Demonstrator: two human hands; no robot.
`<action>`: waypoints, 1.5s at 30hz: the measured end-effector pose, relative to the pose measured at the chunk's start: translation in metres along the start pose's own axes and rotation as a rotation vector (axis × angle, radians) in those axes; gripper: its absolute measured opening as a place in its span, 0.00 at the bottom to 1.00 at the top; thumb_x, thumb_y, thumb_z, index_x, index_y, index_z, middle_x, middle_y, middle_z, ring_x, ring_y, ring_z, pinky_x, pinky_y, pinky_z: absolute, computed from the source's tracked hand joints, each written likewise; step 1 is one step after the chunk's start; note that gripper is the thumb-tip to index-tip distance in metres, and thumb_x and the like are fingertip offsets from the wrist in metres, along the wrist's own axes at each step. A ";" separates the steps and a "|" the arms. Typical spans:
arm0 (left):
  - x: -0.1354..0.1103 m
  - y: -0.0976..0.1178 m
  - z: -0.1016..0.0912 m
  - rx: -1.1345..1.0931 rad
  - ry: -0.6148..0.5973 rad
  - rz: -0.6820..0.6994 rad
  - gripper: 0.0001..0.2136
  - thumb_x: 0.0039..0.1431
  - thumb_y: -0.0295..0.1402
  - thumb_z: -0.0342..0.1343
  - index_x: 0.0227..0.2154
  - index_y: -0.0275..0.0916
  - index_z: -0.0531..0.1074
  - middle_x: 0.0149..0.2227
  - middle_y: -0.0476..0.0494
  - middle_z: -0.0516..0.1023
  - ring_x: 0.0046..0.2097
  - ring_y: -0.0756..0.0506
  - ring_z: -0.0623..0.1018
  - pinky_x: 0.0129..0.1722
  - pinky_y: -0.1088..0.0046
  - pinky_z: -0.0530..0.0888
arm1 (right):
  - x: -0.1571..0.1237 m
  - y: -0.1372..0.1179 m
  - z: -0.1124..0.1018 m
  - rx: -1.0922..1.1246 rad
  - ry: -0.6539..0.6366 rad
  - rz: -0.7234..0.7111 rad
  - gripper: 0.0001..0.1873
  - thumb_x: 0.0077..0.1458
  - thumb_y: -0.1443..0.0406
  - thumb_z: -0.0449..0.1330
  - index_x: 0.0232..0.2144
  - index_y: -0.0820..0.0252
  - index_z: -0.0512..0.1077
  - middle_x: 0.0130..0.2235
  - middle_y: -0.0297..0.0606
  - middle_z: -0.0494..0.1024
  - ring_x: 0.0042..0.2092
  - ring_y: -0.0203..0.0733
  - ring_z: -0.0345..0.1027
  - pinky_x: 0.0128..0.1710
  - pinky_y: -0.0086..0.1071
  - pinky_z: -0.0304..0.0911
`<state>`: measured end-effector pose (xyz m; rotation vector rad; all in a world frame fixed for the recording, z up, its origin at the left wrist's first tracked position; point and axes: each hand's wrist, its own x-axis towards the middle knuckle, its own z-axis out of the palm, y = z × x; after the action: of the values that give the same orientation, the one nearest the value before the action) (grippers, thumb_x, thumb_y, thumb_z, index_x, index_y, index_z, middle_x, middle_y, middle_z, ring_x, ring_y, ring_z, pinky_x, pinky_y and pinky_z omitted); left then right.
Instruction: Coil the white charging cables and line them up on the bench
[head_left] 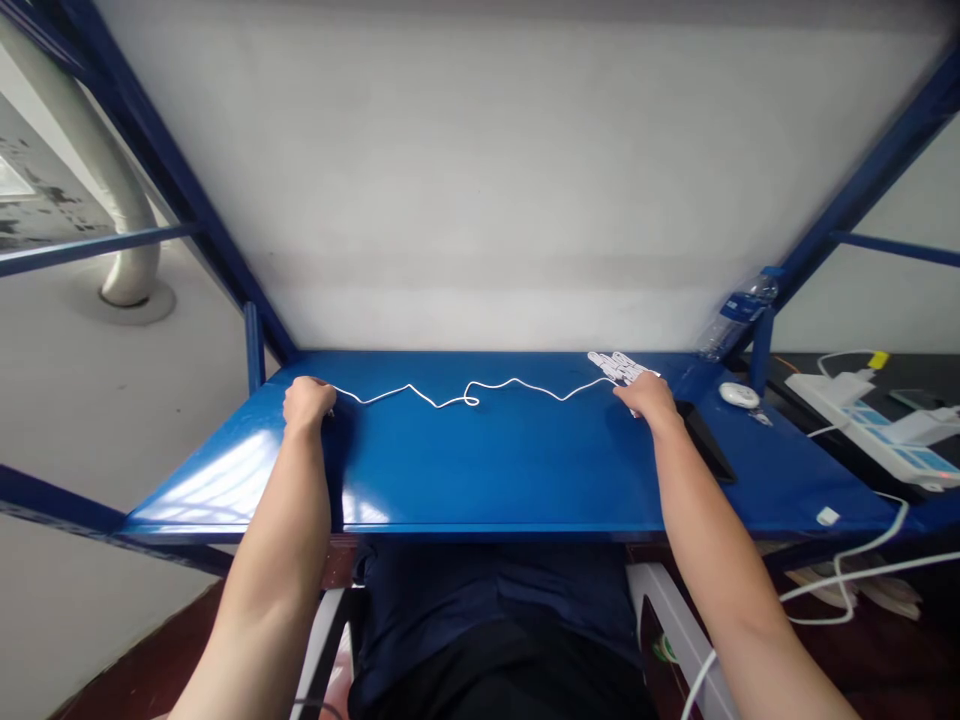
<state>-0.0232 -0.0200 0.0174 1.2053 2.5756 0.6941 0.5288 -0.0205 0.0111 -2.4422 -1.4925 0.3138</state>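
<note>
A thin white cord (465, 393) lies in waves across the back of a blue metal table (487, 470). My left hand (306, 402) is closed in a fist over the cord's left end. My right hand (649, 396) rests at the cord's right end, fingers curled down on a small pile of white clips or tags (619, 367). Both arms reach straight forward from the table's near edge.
A plastic water bottle (736, 314) leans at the back right post. A white round object (739, 394) and a black flat item (705, 440) lie right of my right hand. A white power strip (870, 430) with cables sits at the far right. Blue frame posts flank the table.
</note>
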 end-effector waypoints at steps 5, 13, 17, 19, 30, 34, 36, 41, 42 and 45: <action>0.006 0.003 0.016 0.056 -0.067 0.146 0.18 0.45 0.29 0.56 0.43 0.39 0.77 0.37 0.36 0.80 0.44 0.35 0.78 0.39 0.65 0.73 | -0.014 -0.014 0.003 -0.088 -0.234 -0.203 0.10 0.48 0.60 0.60 0.24 0.63 0.75 0.22 0.42 0.76 0.25 0.41 0.70 0.26 0.29 0.60; 0.001 0.021 0.040 0.125 -0.202 0.557 0.14 0.49 0.30 0.52 0.37 0.40 0.79 0.31 0.43 0.80 0.35 0.43 0.79 0.32 0.74 0.72 | -0.035 -0.037 0.016 -0.087 -0.357 -0.363 0.10 0.46 0.63 0.62 0.18 0.61 0.71 0.19 0.39 0.74 0.24 0.38 0.68 0.24 0.27 0.57; 0.005 0.017 0.037 0.140 -0.134 0.475 0.13 0.48 0.29 0.53 0.37 0.40 0.78 0.34 0.41 0.81 0.38 0.41 0.79 0.34 0.73 0.72 | -0.028 -0.027 0.008 -0.135 -0.317 -0.278 0.11 0.47 0.63 0.60 0.17 0.61 0.69 0.19 0.41 0.74 0.22 0.38 0.68 0.23 0.28 0.56; 0.006 0.017 0.036 0.138 -0.138 0.437 0.14 0.48 0.30 0.54 0.39 0.40 0.77 0.36 0.40 0.80 0.40 0.40 0.78 0.36 0.73 0.72 | -0.027 -0.024 0.005 -0.114 -0.347 -0.301 0.10 0.47 0.64 0.58 0.17 0.60 0.69 0.21 0.40 0.75 0.22 0.38 0.67 0.23 0.28 0.56; -0.099 0.099 0.050 0.042 0.012 1.140 0.12 0.61 0.30 0.47 0.43 0.40 0.74 0.45 0.40 0.74 0.49 0.42 0.72 0.50 0.66 0.67 | -0.029 -0.025 0.007 -0.049 -0.371 -0.365 0.02 0.46 0.66 0.59 0.24 0.60 0.71 0.25 0.37 0.78 0.25 0.36 0.69 0.24 0.26 0.54; -0.128 0.128 0.072 0.297 -0.280 1.318 0.13 0.57 0.38 0.56 0.43 0.41 0.74 0.45 0.38 0.74 0.47 0.38 0.73 0.46 0.63 0.68 | -0.030 -0.025 0.006 -0.038 -0.368 -0.354 0.02 0.47 0.66 0.60 0.25 0.60 0.72 0.24 0.37 0.77 0.25 0.36 0.69 0.24 0.25 0.55; -0.128 0.132 0.079 0.349 -0.338 1.290 0.10 0.59 0.35 0.53 0.40 0.41 0.75 0.44 0.38 0.75 0.45 0.40 0.75 0.43 0.66 0.69 | -0.030 -0.026 0.007 -0.036 -0.363 -0.355 0.02 0.47 0.66 0.60 0.25 0.60 0.72 0.24 0.37 0.77 0.26 0.36 0.69 0.25 0.25 0.55; -0.115 0.125 0.086 0.227 -0.329 1.189 0.10 0.59 0.31 0.49 0.37 0.40 0.76 0.39 0.39 0.77 0.41 0.42 0.77 0.39 0.69 0.70 | -0.028 -0.025 0.009 -0.049 -0.355 -0.350 0.02 0.47 0.66 0.61 0.25 0.60 0.73 0.23 0.37 0.77 0.26 0.37 0.69 0.26 0.25 0.56; -0.114 0.124 0.086 0.197 -0.351 1.189 0.10 0.58 0.33 0.51 0.39 0.40 0.76 0.38 0.40 0.78 0.40 0.42 0.77 0.39 0.69 0.70 | -0.028 -0.025 0.009 -0.050 -0.356 -0.349 0.02 0.47 0.66 0.62 0.25 0.60 0.73 0.23 0.37 0.77 0.26 0.37 0.69 0.26 0.25 0.57; -0.111 0.121 0.084 0.158 -0.472 1.225 0.13 0.56 0.34 0.53 0.42 0.41 0.76 0.35 0.43 0.78 0.37 0.43 0.77 0.37 0.71 0.71 | -0.028 -0.025 0.009 -0.052 -0.355 -0.348 0.03 0.47 0.66 0.62 0.24 0.60 0.73 0.23 0.37 0.76 0.26 0.37 0.69 0.27 0.25 0.57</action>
<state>0.1601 -0.0107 0.0049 2.5844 1.3257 0.2729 0.4921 -0.0330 0.0120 -2.1862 -2.0563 0.6673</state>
